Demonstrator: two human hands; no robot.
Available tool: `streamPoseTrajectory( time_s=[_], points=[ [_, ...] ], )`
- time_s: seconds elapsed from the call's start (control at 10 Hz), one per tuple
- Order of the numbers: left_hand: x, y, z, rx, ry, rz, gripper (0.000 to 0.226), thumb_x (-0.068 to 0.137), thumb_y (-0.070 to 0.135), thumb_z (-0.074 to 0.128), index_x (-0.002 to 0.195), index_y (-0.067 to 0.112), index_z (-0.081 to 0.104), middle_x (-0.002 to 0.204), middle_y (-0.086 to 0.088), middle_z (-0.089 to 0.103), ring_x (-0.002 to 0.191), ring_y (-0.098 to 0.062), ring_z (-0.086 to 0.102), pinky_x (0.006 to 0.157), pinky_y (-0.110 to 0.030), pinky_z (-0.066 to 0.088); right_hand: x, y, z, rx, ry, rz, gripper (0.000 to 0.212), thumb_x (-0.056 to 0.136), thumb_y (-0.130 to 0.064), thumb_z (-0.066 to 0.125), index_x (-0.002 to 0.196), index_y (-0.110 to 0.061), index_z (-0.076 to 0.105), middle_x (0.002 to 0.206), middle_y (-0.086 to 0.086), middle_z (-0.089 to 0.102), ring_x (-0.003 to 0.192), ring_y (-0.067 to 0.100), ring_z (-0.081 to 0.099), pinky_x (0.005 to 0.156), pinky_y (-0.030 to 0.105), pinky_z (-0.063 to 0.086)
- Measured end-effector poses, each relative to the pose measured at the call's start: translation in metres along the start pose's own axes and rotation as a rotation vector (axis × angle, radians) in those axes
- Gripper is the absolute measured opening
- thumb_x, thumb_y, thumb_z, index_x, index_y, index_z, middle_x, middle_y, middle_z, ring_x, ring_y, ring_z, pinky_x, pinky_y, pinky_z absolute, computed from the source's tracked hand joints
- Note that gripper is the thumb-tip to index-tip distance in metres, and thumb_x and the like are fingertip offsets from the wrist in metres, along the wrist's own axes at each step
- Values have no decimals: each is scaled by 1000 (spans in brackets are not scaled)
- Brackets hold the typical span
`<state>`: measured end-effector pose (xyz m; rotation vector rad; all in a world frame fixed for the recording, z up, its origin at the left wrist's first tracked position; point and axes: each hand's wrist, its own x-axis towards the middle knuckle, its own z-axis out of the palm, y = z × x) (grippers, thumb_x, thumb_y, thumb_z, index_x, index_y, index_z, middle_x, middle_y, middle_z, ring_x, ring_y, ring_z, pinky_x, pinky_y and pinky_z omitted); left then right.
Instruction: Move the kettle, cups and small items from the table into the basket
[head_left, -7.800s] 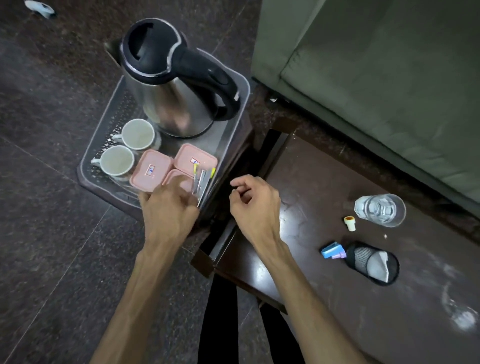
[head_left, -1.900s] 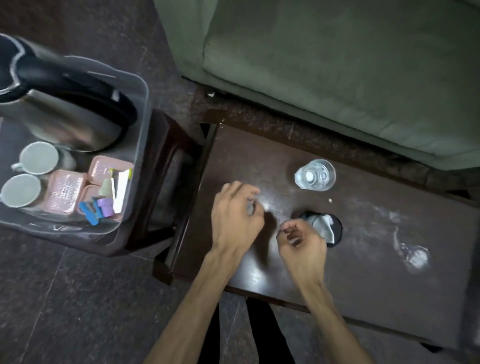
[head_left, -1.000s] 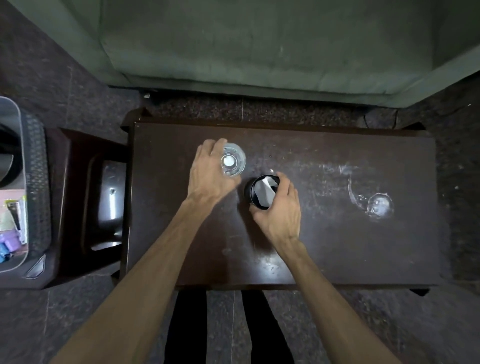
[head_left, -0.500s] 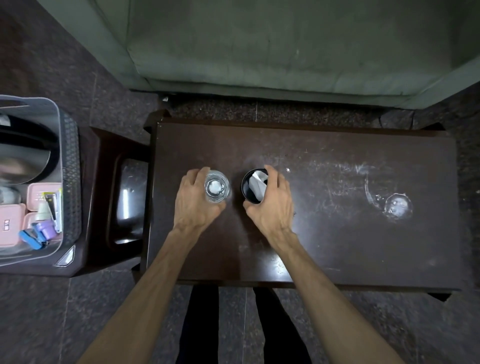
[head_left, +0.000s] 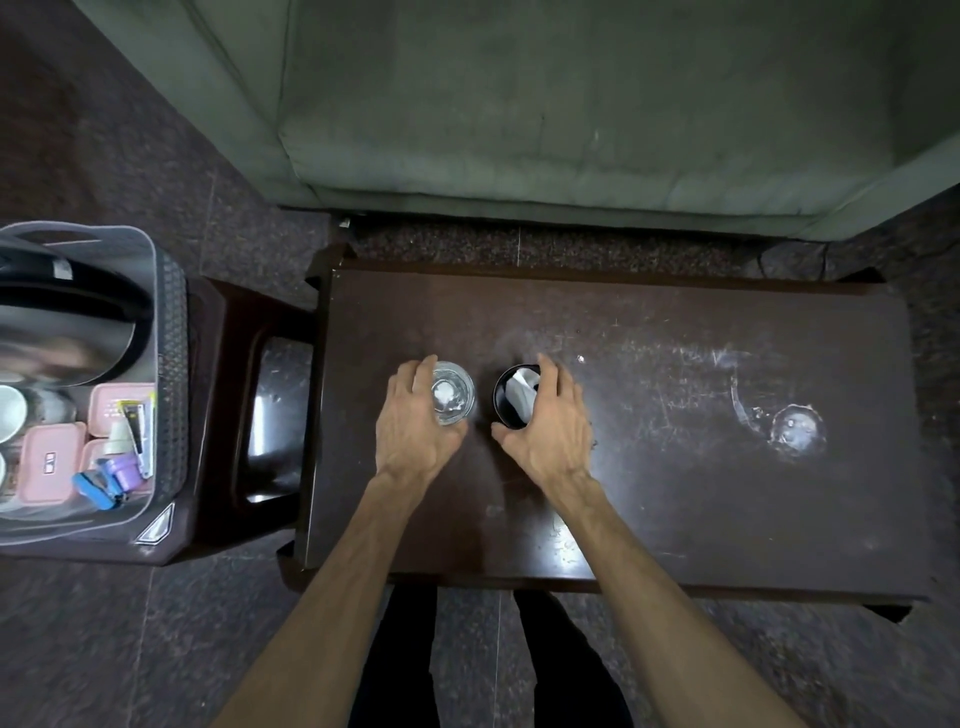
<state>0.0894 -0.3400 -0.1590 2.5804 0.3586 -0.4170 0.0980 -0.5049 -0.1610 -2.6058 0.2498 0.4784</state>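
Note:
On the dark wooden table (head_left: 675, 467) my left hand (head_left: 413, 421) is wrapped around a clear drinking glass (head_left: 454, 397). Just to its right, my right hand (head_left: 553, 423) grips a black mesh cup (head_left: 511, 397) with white paper inside. The grey plastic basket (head_left: 166, 364) stands at the far left on a dark stool. It holds the steel kettle (head_left: 57, 332) with a black handle, white cups (head_left: 10, 413), pink lidded boxes (head_left: 49, 460), a purple cap and a blue item (head_left: 96, 488).
A green sofa (head_left: 519, 104) runs along the far side of the table. A wet ring mark (head_left: 795, 428) sits on the table's right part. The dark stool (head_left: 249, 415) fills the gap between basket and table. My legs stand at the table's near edge.
Both hands have closed around the glass and the black mesh cup on the table. Over the last half second they barely moved; the view shifted slightly.

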Motion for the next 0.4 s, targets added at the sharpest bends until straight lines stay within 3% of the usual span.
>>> streamPoseTrajectory(
  time_s=[0.1,0.3,0.4],
  points=[
    [-4,5,-5,28,-20,4,97,76,38,87,156,10,40,151,-8,48,139,-28,47,105,-46,52,-4,-7,-11,18,13,-20,103,76,-54,81,158,-13,34,163,15,39,152,32,34,121,46,35],
    [-22,33,-39,46,44,99,76,95,37,68,158,7,38,163,-11,39,152,-27,35,120,-44,38,-15,-26,-54,45,94,-109,70,100,-45,59,157,-10,40,167,16,35,155,32,30,122,46,30],
    [-36,55,-64,47,106,159,70,101,39,59,159,9,36,168,-10,32,157,-26,29,124,-44,33,-26,-40,-82,60,150,-172,63,103,-41,53,156,-9,42,167,15,33,156,31,28,122,49,32]
  ],
)
